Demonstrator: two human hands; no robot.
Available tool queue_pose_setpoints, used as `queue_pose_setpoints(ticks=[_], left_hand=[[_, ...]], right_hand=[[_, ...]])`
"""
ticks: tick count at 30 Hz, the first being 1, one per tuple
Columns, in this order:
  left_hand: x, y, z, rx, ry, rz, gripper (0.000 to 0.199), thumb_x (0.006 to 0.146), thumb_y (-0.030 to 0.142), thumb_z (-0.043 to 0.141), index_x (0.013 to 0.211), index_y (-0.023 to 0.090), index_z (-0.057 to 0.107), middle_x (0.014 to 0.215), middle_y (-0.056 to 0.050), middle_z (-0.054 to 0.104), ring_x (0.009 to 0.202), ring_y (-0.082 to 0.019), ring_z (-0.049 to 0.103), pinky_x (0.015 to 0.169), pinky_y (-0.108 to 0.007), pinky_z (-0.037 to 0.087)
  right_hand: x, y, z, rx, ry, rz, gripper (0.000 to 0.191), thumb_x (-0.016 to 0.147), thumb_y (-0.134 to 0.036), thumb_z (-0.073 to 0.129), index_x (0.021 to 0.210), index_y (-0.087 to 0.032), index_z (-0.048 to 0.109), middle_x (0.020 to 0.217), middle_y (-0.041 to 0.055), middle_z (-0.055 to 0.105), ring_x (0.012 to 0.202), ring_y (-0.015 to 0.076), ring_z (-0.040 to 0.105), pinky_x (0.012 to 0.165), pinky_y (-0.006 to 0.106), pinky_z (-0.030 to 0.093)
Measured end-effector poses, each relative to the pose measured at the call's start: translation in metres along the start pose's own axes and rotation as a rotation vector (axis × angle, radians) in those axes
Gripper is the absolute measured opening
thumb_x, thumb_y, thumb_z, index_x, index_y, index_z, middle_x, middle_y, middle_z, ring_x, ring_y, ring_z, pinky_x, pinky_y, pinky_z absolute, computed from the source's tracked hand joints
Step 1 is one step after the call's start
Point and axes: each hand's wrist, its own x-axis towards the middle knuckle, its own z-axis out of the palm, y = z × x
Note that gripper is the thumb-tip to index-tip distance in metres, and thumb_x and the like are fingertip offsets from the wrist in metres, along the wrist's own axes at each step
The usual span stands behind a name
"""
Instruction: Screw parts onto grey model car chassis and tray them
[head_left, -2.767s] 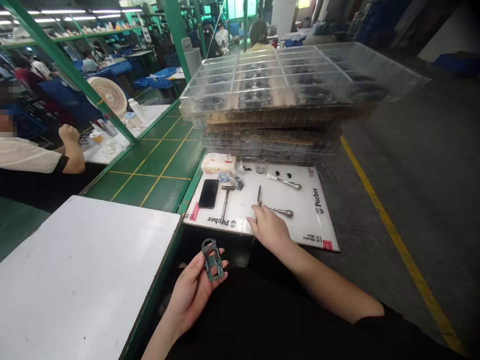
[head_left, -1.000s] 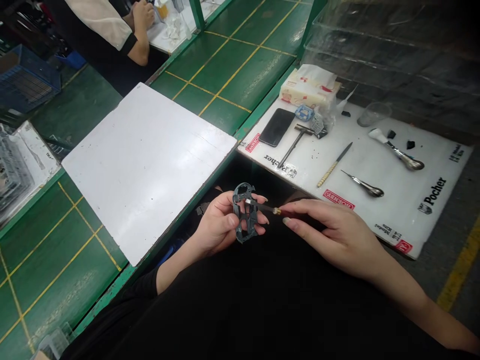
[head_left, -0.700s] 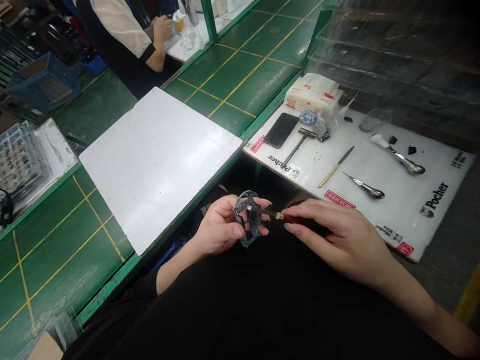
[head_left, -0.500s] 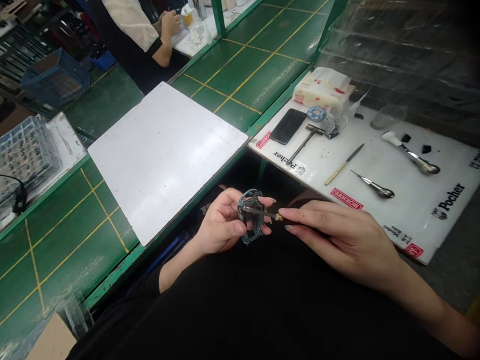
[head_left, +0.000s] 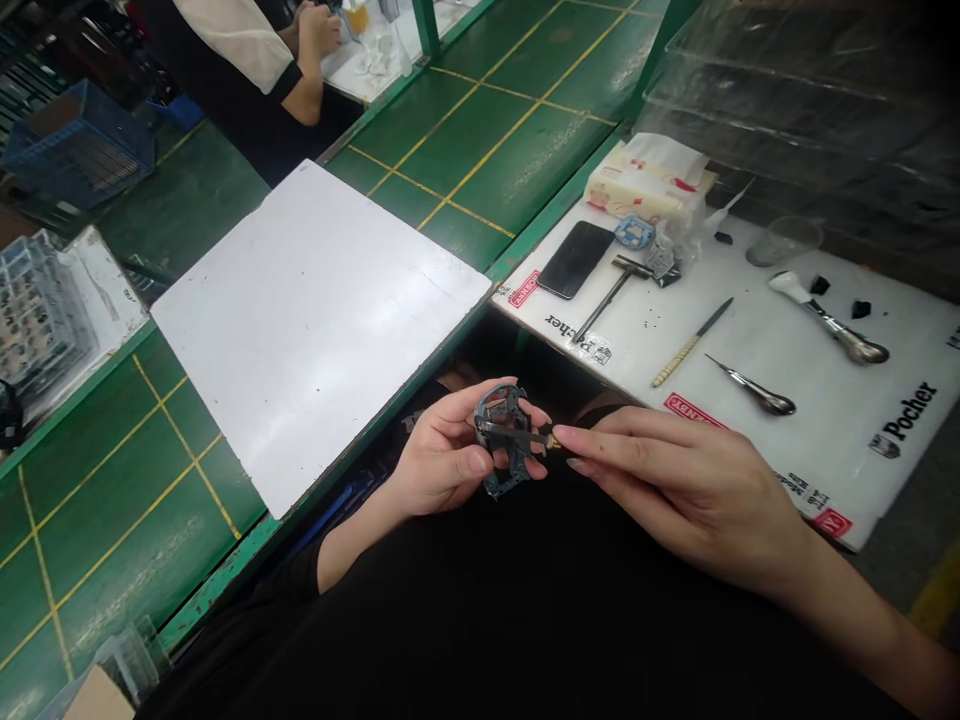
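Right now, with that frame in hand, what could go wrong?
The left hand holds the dark metal frame in mid-air over the lap, so a slip could drop it. The thin tool in the right hand crosses the frame close to the left fingers, so it might jab them.

We have the frame in our L hand, small tool lying across it, its end at our R hand. Both hands in front of mat. On mat: phone back L, tissue pack behind & R of it, awl front R. Stacked trays behind mat. Board L of mat on bench; co-worker further back L.
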Motion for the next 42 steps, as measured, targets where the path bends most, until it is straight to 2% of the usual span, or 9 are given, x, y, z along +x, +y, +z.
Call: queue_pose_setpoints(ticks=[7,11,13,17,24,27,30,33,42], left_hand=[[0.017,0.001,-0.003,0.153,-0.097,0.075,0.04,0.116,0.044,0.095,0.152,0.027,0.094,0.162,-0.022,0.089,0.128,-0.038,0.095,0.106,-0.051,0.082],[0.02,-0.002,-0.006,0.319,-0.106,0.188,0.054,0.125,0.044,0.082,0.176,0.027,0.081,0.176,-0.026,0.08,0.124,-0.035,0.094,0.11,-0.054,0.079],[0.02,-0.004,-0.009,0.374,-0.086,0.221,0.063,0.126,0.046,0.08,0.186,0.029,0.072,0.176,-0.025,0.08,0.117,-0.032,0.093,0.112,-0.055,0.077],[0.02,-0.006,-0.012,0.413,-0.057,0.23,0.064,0.126,0.049,0.078,0.186,0.028,0.071,0.172,-0.025,0.082,0.114,-0.032,0.092,0.11,-0.056,0.077],[0.022,-0.002,-0.002,0.374,-0.05,0.168,0.049,0.125,0.049,0.08,0.166,0.024,0.087,0.169,-0.024,0.082,0.116,-0.033,0.092,0.106,-0.053,0.08],[0.023,-0.002,0.001,0.362,0.004,0.137,0.048,0.124,0.048,0.081,0.164,0.023,0.087,0.167,-0.024,0.084,0.121,-0.036,0.092,0.105,-0.053,0.081],[0.023,-0.001,0.001,0.376,0.034,0.138,0.049,0.124,0.048,0.082,0.166,0.024,0.087,0.165,-0.024,0.086,0.116,-0.033,0.092,0.105,-0.051,0.08],[0.022,0.001,0.001,0.423,0.036,0.148,0.049,0.123,0.051,0.082,0.165,0.026,0.088,0.16,-0.022,0.088,0.106,-0.028,0.091,0.107,-0.049,0.077],[0.019,-0.003,-0.003,0.425,0.022,0.154,0.055,0.125,0.045,0.079,0.177,0.028,0.08,0.167,-0.023,0.085,0.109,-0.03,0.092,0.108,-0.051,0.077]], right_hand=[[0.004,0.006,-0.006,0.021,0.03,0.054,0.046,0.122,-0.002,0.073,0.163,-0.022,0.081,0.115,0.0048,0.091,0.095,0.0172,0.091,0.085,0.024,0.072],[0.008,0.011,-0.003,0.041,0.031,0.082,0.045,0.124,-0.004,0.071,0.164,-0.022,0.08,0.117,0.0042,0.094,0.095,0.0172,0.091,0.093,0.024,0.074],[0.009,0.013,-0.003,0.043,0.043,0.083,0.047,0.123,-0.003,0.071,0.166,-0.022,0.08,0.123,0.0053,0.095,0.102,0.0182,0.093,0.098,0.025,0.074],[0.01,0.012,-0.004,0.022,0.062,0.099,0.046,0.123,-0.004,0.073,0.164,-0.024,0.082,0.12,0.0053,0.095,0.1,0.0182,0.093,0.094,0.024,0.075],[0.009,0.01,-0.002,-0.053,0.15,0.164,0.016,0.12,-0.014,0.081,0.129,-0.025,0.089,0.114,0.0079,0.092,0.096,0.0251,0.092,0.088,0.034,0.078],[0.01,0.007,-0.002,-0.106,0.179,0.161,0.02,0.12,-0.012,0.081,0.13,-0.027,0.089,0.117,0.0082,0.094,0.096,0.0258,0.093,0.09,0.035,0.08],[0.012,0.005,-0.003,-0.124,0.186,0.159,0.022,0.121,-0.012,0.081,0.131,-0.03,0.089,0.12,0.0071,0.095,0.099,0.0273,0.094,0.091,0.037,0.08],[0.012,0.006,-0.005,-0.088,0.124,0.176,0.018,0.124,-0.016,0.077,0.132,-0.029,0.087,0.113,0.0048,0.096,0.09,0.0256,0.093,0.084,0.036,0.078],[0.01,0.008,-0.002,-0.065,0.078,0.208,0.013,0.126,-0.02,0.076,0.131,-0.026,0.087,0.109,0.0036,0.096,0.085,0.0228,0.091,0.08,0.034,0.074]])
